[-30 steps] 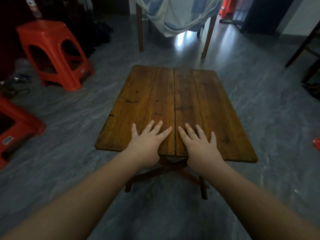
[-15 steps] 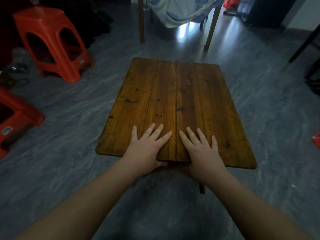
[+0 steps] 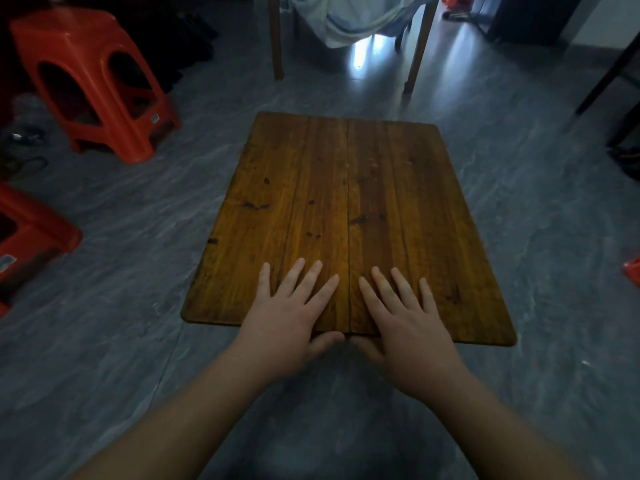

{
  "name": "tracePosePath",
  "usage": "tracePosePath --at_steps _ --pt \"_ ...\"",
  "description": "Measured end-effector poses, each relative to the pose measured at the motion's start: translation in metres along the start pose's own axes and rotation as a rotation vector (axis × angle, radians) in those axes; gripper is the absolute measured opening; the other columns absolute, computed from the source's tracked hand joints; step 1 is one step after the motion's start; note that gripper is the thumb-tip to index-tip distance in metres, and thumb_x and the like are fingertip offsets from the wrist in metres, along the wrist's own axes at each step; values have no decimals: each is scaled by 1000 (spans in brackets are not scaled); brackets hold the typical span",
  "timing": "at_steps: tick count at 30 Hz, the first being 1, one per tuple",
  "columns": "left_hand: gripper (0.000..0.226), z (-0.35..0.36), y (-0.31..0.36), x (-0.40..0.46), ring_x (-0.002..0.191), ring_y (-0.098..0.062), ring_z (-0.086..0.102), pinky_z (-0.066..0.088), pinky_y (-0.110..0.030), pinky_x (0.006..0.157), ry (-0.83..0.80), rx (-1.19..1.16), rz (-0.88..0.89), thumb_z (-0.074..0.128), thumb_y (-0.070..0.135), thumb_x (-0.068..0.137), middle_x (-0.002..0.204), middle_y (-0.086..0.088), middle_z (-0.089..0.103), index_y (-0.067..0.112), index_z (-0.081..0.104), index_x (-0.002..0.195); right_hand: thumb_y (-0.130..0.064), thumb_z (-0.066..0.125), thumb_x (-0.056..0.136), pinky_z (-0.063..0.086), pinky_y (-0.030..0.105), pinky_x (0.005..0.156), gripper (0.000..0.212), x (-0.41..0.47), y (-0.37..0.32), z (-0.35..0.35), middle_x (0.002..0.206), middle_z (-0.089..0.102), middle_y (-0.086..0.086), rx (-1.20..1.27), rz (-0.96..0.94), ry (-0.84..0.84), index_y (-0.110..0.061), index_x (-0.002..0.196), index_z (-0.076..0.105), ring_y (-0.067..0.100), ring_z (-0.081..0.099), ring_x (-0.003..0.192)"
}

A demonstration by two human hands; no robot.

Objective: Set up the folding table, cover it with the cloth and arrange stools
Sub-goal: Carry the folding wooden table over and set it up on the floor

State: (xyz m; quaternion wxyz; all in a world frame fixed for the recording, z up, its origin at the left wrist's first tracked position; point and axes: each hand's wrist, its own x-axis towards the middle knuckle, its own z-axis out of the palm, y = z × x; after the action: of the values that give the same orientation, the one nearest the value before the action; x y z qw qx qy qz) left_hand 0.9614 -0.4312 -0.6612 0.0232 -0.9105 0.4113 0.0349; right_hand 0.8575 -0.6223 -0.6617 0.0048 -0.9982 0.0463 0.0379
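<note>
— While both palms lie on the wood, where does the folding table sit for you?

— Straight ahead and below me, in the one head view I have. Its top is open flat, its long axis runs away from me, and the seam between the two halves runs down the middle, right between my hands. My left hand rests on the left half and my right hand on the right half, both at the near edge.

— Are you gripping anything?

— Not really. The fingers of both hands are straight and spread on the top, pressing down. My thumbs hang at the near rim; whether they hook under it, I cannot tell. The legs are hidden beneath the top.

— What comes next, as you judge it?

— The table looks set up, so the cloth is likely next. It hangs off another wooden table at the far end, beyond the far edge of mine, well apart from both hands. It lies almost on the seam line, so neither hand is clearly nearer; I would have to move forward to reach it.

— And the stools?

— One red stool stands far left, another red stool near left. My left hand is the closer one.
</note>
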Motion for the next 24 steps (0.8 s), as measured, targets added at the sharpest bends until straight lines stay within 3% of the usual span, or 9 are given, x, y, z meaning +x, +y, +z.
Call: tracePosePath --at_steps 11,24 --pt "83 7 0 1 154 -27 -7 -3 -66 117 32 18 5 12 81 89 167 -2 -5 36 -9 156 -69 20 97 15 59 121 75 -1 -1 8 166 19 3 -13 17 38 -26 159 21 29 13 154" --pt "82 -8 4 -2 153 -26 -9 -4 -66 117 -57 32 -13 14 78 90 168 -2 -5 35 -8 156 -69 24 96 9 58 122 77 -4 -4 -6 167 20 2 35 21 -12 -26 159 20 28 11 154"
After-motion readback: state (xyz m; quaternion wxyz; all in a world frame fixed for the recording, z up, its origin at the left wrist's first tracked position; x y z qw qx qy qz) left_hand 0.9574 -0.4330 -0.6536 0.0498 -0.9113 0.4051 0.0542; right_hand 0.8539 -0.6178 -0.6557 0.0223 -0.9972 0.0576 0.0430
